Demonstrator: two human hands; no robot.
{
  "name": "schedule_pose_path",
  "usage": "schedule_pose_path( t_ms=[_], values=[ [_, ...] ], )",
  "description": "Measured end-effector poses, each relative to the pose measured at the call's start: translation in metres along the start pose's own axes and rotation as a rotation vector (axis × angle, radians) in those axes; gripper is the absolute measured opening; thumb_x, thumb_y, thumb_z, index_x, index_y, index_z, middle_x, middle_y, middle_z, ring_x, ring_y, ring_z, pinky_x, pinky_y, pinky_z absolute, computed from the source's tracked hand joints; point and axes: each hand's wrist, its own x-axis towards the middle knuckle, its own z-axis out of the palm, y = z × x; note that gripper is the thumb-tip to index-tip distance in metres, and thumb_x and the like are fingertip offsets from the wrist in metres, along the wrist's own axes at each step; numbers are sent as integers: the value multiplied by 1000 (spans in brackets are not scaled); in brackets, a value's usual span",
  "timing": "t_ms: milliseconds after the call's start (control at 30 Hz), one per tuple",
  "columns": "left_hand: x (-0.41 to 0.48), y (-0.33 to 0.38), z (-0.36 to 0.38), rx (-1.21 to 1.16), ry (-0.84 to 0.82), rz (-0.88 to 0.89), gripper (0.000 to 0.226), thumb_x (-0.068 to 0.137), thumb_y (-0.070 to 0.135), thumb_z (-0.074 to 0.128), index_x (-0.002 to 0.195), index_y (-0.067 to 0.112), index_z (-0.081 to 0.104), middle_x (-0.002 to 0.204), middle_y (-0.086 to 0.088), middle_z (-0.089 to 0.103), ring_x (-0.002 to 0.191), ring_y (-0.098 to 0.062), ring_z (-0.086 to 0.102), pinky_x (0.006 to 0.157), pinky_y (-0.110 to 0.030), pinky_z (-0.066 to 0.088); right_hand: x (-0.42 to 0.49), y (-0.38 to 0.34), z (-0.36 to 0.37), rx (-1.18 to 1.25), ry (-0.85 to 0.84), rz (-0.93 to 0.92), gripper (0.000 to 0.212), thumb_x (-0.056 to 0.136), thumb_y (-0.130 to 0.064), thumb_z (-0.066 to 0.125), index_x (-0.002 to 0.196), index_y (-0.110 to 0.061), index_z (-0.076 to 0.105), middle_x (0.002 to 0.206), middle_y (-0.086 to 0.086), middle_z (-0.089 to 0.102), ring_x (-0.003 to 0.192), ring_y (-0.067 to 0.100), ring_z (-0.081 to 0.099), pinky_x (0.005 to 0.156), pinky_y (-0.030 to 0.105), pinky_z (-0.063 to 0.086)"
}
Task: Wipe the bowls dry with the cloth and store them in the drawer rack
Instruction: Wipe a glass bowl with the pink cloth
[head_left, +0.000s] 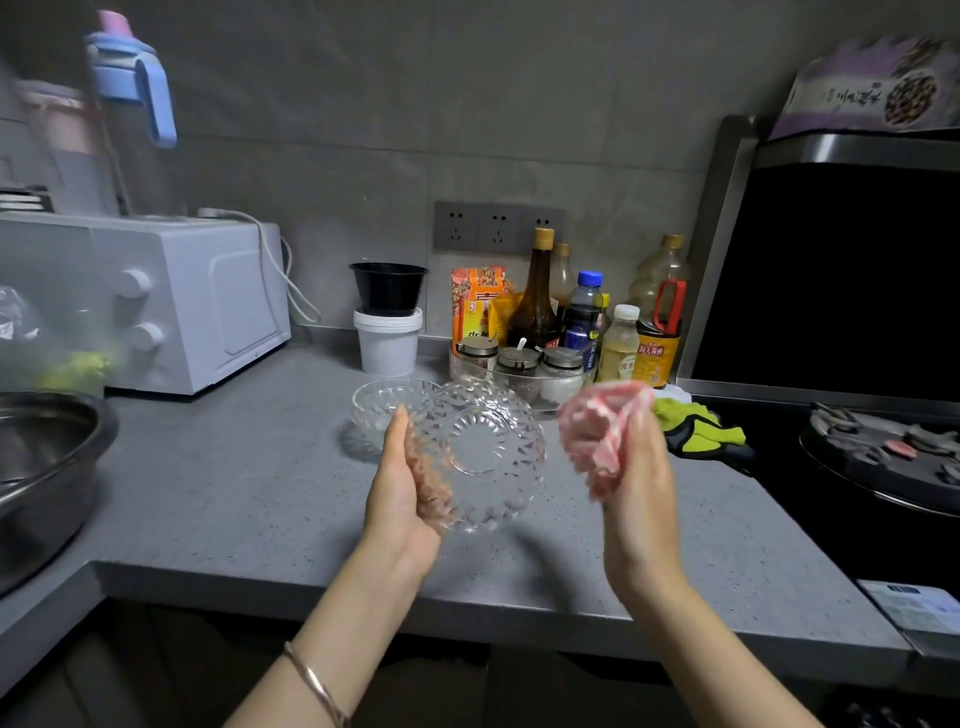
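Our left hand (402, 488) holds a glass bowl (483, 457) tilted on its side above the worktop (234, 478), thumb on the near rim and fingers curled behind the glass, the base facing us. Our right hand (639, 493) grips a bunched pink-and-white cloth (597, 436), raised just beside the bowl; whether the two touch we cannot tell. A thin bracelet (317, 686) sits on our left wrist. Just behind the held bowl, a second glass bowl (379, 402) stands upright on the worktop. Beyond it a black tub (388, 288) sits on a white tub (387, 343), next to a tray of jars and bottles (540, 332). A green glove (696, 426) lies near the stove (883, 457) on the right. To the left stand a white oven (171, 301) and a metal basin (41, 467).
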Motion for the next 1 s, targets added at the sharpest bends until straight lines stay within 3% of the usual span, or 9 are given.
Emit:
schedule_pose_path(
  t_ms=[100,200,267,367,467,567,700,900,1000],
  values=[
    [-3,-9,6,49,-17,-46,84,42,73,77,102,15,71,111,-6,63,99,-27,56,95,-50,44,4,-12,15,-436,-269,-397,36,97,-45,40,128,-31,53,126,-9,57,105,3,55,86,17,47],
    [-8,-14,12,74,-35,-79,61,77,63,59,105,11,70,105,-10,72,97,-27,67,84,-41,53,8,5,20,-1025,-402,-754,45,97,-47,34,139,-35,43,152,-7,33,142,10,24,115,43,24],
    [-6,-10,9,16,-16,-69,59,76,64,60,102,12,69,100,-7,73,94,-26,67,78,-38,51,4,15,13,-1019,-389,-748,48,100,-45,27,146,-30,33,155,-2,25,144,13,17,116,45,22],
    [7,-4,1,-22,13,-28,85,35,75,78,94,15,66,105,-4,60,94,-24,55,82,-41,43,-16,35,3,-1013,-402,-818,50,102,-36,31,149,-19,26,158,4,15,146,21,15,114,45,27],
    [-1,1,3,17,-68,-94,64,78,63,60,106,5,65,104,-15,70,89,-26,70,74,-36,57,-24,39,13,-1101,-426,-1048,47,101,-32,40,145,-15,33,154,6,28,144,21,23,116,39,23],
    [-2,-6,5,38,-121,-77,57,86,54,53,113,7,66,100,-11,73,86,-21,71,70,-31,59,-12,20,22,-1101,-348,-988,46,102,-33,32,143,-12,37,152,7,31,144,19,23,117,36,20],
    [11,-1,-3,51,-4,7,59,69,67,66,96,15,69,107,-3,65,97,-23,62,96,-44,48,-19,26,9,-1062,-331,-876,48,104,-34,24,146,-12,30,156,6,23,145,19,18,117,34,19],
    [-4,-9,-1,70,-211,-46,50,82,57,55,95,11,70,99,-10,72,84,-19,70,72,-31,54,-18,19,16,-1110,-376,-967,48,102,-32,30,146,-13,31,154,5,28,145,18,19,118,37,16],
    [0,-8,0,112,-105,33,57,69,67,65,92,15,68,104,-4,69,92,-20,65,82,-35,48,-13,14,9,-1071,-319,-798,52,103,-38,17,150,-16,23,158,4,16,147,19,10,118,41,14]
  ],
)
